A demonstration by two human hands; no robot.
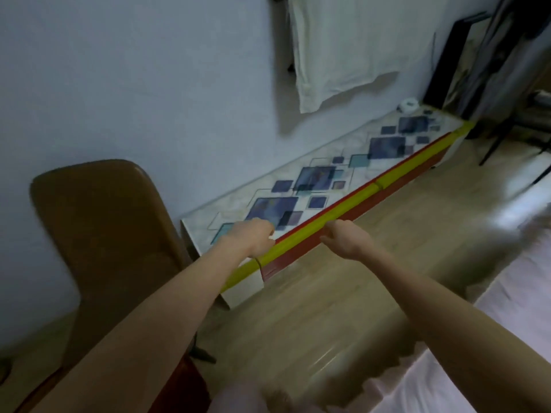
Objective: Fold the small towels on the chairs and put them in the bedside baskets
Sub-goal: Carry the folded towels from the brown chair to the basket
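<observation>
A brown chair (101, 234) stood left of my left hand (253, 236), whose fingers were curled on nothing, my right hand (346, 236) beside it likewise curled and empty, a low patterned cabinet (328, 180) beyond both; no towel or basket showed.

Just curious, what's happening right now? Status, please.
Left hand and right hand out front, curled, holding nothing. No towel or basket in view. Brown chair at left.

No legible text anywhere.
</observation>
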